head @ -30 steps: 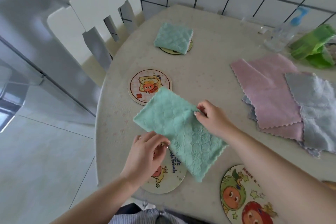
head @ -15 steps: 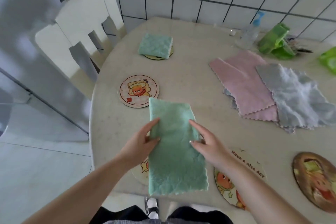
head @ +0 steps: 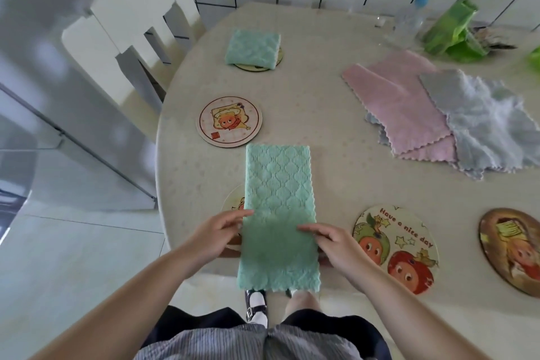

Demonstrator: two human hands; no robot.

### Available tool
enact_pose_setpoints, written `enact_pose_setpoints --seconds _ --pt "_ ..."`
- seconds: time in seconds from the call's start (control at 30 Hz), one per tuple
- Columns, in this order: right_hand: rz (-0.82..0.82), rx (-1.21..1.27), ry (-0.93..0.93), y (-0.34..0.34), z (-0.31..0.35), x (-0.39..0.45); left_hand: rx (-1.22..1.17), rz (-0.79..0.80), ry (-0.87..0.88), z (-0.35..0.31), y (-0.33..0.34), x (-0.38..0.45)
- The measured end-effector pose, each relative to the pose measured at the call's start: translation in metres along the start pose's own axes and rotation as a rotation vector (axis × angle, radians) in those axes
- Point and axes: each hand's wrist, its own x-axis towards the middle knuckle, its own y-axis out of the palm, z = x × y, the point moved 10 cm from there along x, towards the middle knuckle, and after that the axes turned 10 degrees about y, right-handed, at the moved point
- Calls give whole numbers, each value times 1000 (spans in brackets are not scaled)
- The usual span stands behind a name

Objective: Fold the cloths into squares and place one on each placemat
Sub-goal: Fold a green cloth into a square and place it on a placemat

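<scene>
At the near edge of the round surface (head: 321, 114), a green cloth (head: 279, 213), folded into a long strip, lies with its long axis running straight away from the person, its near end overhanging the rim. Both hands sit at that near end: the left hand (head: 217, 235) pinches the strip's left edge, the right hand (head: 336, 245) holds its right edge with fingers laid over the top, so each is grasping cloth and neither is nearer than the other. The strip's far end points toward the bare placemat (head: 230, 121) just beyond it, while a second placemat (head: 233, 202) lies partly hidden under its left side. Judging by the layout, the coming move is a fold along that axis, near end carried forward onto the far end, to make a square. One folded green cloth (head: 252, 50) already rests on the far placemat (head: 274, 63). Pink cloths (head: 400, 102) and a grey cloth (head: 482, 120) wait unfolded to the right; two more placemats, one reading "Have a nice day" (head: 396, 248) and a brown one (head: 511, 248), lie uncovered.
</scene>
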Motion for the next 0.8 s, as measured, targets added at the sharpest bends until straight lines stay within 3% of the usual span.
enact_pose_setpoints --seconds 0.07,0.2,0.3,0.37,0.43,0.5,0.63,0.8 --pt "18 48 16 0 -4 -3 -17 53 -37 9 7 -5" --pt "44 57 9 1 -10 -5 120 15 10 16 2 -3" --pt "-15 -25 -21 0 -11 -2 641 -16 302 -5 -1 -4" --pt "-160 -263 -138 -8 0 -6 1005 -52 564 -22 5 -10" --pt "-337 -615 -329 -11 14 -15 1175 -9 773 -30 18 -15" --pt "-424 -818 -469 -7 18 -22 1260 95 874 -24 28 -18" --pt "-389 -844 -642 -9 32 -25 1099 129 842 -26 20 -10" --pt "-307 -405 -481 -34 72 -13 465 -106 517 -56 -9 13"
